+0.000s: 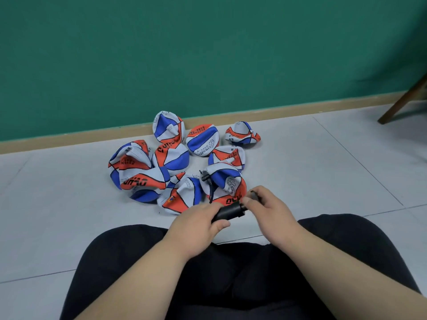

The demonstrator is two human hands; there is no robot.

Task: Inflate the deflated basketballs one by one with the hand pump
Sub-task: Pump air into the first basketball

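Note:
Several deflated basketballs (171, 158) in orange, blue and white lie crumpled in a heap on the floor by the wall. My left hand (196, 224) grips the barrel of a small black hand pump (228, 211) just in front of my knees. My right hand (268, 204) pinches the pump's handle end. A thin black hose (209, 189) runs from the pump up to a nozzle resting on the nearest ball (225, 181).
A green wall (208, 54) with a wooden skirting board (92, 137) stands behind the heap. A wooden chair leg (404, 100) slants in at the far right. My black-trousered legs (231, 273) fill the bottom. Grey floor tiles (323, 169) surround the heap.

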